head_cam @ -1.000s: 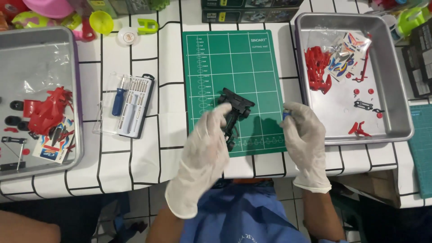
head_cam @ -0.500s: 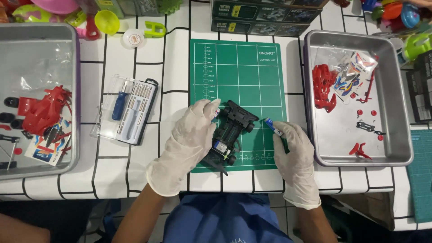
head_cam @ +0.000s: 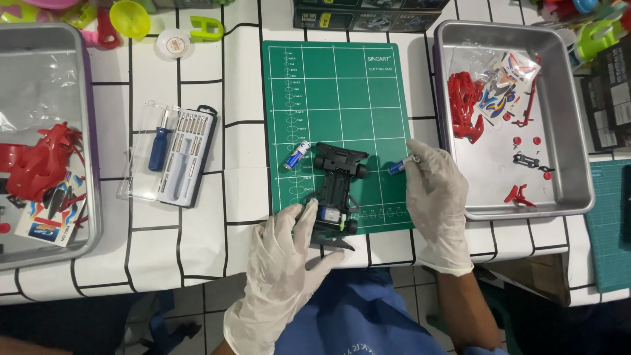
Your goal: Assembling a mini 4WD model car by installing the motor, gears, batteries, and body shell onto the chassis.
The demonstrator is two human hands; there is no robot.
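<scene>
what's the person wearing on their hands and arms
Both the left hand and the right hand wear thin, whitish, slightly wrinkled disposable gloves that end in loose cuffs at the wrists. Past the cuffs the forearms are bare, with no sleeves, watch or markings visible.

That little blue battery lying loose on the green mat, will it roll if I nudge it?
Probably: the blue battery is a smooth cylinder lying on its side on the flat cutting mat, so a sideways nudge likely rolls it. It looks small, rigid and probably slippery for gloves.

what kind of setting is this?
Likely a hobby or model-kit assembly bench: a green cutting mat with a black toy car chassis on it, a precision screwdriver set, and metal trays of red plastic parts.
</scene>
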